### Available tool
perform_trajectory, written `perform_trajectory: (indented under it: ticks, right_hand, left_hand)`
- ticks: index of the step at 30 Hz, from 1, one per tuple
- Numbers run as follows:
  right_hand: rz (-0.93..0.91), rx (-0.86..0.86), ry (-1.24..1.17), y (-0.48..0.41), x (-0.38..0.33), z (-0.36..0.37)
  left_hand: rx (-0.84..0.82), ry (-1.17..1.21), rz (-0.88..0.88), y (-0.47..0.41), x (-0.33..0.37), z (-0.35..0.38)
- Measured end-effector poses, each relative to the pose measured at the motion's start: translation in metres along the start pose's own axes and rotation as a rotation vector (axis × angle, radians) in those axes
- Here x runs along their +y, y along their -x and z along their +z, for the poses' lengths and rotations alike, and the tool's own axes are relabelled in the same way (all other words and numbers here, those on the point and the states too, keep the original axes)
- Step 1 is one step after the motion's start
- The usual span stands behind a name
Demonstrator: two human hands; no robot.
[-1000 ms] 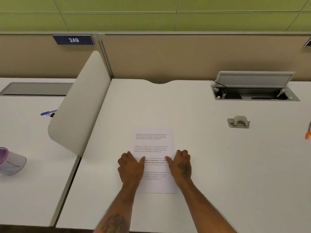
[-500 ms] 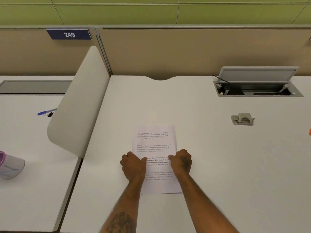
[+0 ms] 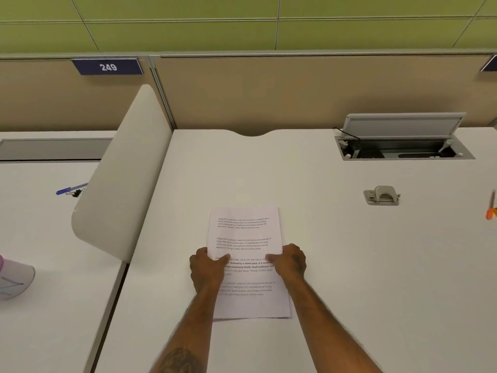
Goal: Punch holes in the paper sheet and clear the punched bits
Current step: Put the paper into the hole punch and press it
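Spotted, far left on the neighbouring desk, a white cup with a pink rim (image 3: 13, 278), partly cut off by the frame. Noted a blue pen (image 3: 64, 190) further back with a small black binder clip (image 3: 76, 193) just beside it, both close to a white rounded divider panel (image 3: 121, 184) standing between the two desks. Read 249 on a dark blue number plate (image 3: 107, 67) on the beige partition behind. Found the left hand (image 3: 208, 267) over the main white desk (image 3: 349, 265), thumb laid across the print and fingers curled at the left edge of a white printed paper sheet (image 3: 247, 235), pinching it. Found that sheet lying near the front middle of the desk, long side running away from the person. Found the right hand (image 3: 289, 262) pinching the sheet's right edge likewise, thumb on top, fingers curled. Noted, well apart to the right, a small grey metal hole punch (image 3: 382, 195), untouched, with an open grey cable hatch (image 3: 403, 146) behind it and an orange-tipped item (image 3: 491, 212) at the right edge, too cut off to identify.
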State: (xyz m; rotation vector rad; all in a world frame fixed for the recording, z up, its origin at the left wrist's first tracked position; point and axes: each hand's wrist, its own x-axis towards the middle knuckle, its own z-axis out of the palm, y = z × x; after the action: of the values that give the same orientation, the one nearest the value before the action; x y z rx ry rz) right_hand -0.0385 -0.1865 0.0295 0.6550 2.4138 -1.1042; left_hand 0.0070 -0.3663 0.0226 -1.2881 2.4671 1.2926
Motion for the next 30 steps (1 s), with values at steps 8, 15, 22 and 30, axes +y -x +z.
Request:
perform_trajectory:
  ticks: [8, 15, 22, 30]
  right_hand:
    - [0.012, 0.004, -0.226, -0.005, 0.013, -0.007]
    - [0.024, -0.143, -0.344, -0.006, 0.027, -0.013]
    - [0.029, -0.169, -0.476, -0.001, 0.039, -0.031]
    - [0.057, -0.060, -0.770, 0.002, 0.059, -0.078]
  left_hand:
    - [0.061, 0.083, 0.030, -0.003, -0.012, -0.002]
    - [0.051, 0.213, 0.033, 0.003, -0.016, -0.007]
    - [-0.130, 0.339, 0.075, 0.002, -0.011, -0.017]
    - [-0.479, 0.710, -0.040, 0.018, -0.004, -0.023]
